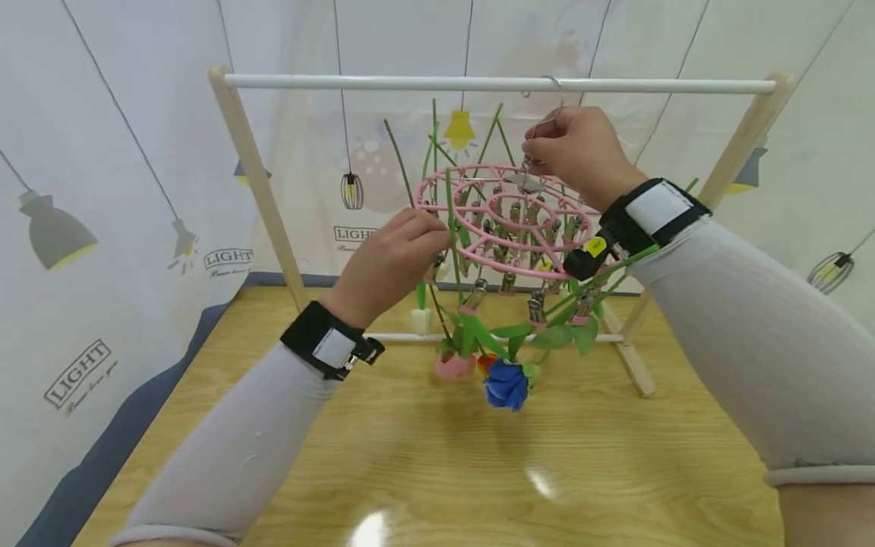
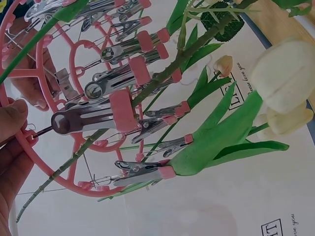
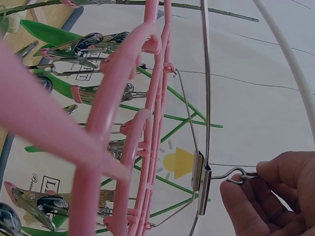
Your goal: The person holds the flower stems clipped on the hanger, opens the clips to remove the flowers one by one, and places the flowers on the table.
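Note:
A pink round clip hanger (image 1: pixel 509 269) hangs below the white bar, its wire hook (image 1: pixel 562 96) looped over that bar. My right hand (image 1: pixel 581 152) pinches the hook's lower end, seen in the right wrist view near the metal plate (image 3: pixel 202 182). With thumb and fingers my left hand (image 1: pixel 393 262) grips the hanger's outer ring on the near left. Metal clips with pink tips (image 2: pixel 93 115) hold artificial flowers head down. Among them are a blue flower (image 1: pixel 506 386), a pink flower (image 1: pixel 455 366) and a white tulip (image 2: pixel 285 73); stems poke up through the rings.
The white bar (image 1: pixel 383 83) spans a wooden-legged rack (image 1: pixel 263 190) on a wood-grain table (image 1: pixel 424 456). A lower white rail (image 1: pixel 403 336) joins the legs. Behind stands a pale curtain (image 1: pixel 287 137) printed with lamps.

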### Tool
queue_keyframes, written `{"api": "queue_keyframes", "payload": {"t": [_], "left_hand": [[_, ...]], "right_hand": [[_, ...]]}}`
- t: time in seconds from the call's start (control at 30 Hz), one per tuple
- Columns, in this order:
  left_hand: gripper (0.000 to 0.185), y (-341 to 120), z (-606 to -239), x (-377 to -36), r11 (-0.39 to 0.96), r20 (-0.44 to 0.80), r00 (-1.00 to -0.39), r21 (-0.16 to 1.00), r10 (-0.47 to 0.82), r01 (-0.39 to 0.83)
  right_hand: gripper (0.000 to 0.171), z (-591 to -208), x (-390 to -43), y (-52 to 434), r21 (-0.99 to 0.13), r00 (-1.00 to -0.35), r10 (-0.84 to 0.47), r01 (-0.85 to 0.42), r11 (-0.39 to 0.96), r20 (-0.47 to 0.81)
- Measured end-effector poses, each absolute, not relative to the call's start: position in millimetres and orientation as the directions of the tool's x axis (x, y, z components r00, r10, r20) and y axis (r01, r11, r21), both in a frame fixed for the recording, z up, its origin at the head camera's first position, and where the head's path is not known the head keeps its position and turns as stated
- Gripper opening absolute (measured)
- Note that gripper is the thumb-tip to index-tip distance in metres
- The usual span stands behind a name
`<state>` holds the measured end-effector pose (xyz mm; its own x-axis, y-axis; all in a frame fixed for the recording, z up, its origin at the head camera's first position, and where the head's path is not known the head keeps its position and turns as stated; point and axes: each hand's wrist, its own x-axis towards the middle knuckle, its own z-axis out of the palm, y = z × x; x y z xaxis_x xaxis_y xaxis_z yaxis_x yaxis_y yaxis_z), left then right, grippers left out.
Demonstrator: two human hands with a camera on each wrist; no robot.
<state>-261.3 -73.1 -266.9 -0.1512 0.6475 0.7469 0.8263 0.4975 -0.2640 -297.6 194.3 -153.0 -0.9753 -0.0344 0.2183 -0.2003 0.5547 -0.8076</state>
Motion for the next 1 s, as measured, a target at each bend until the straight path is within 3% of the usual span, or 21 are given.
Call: {"api": "queue_keyframes", "payload": {"t": [1.0], "left_hand": [[0.011, -100.2, -263.4, -249.6, 0.53, 0.76, -0.158, -0.272, 0.63, 0.803]], "right_hand": [[0.03, -152.6, -295.8, 163.9, -0.815, -0.961, -0.097, -0.27, 0.513, 0.257]]}}
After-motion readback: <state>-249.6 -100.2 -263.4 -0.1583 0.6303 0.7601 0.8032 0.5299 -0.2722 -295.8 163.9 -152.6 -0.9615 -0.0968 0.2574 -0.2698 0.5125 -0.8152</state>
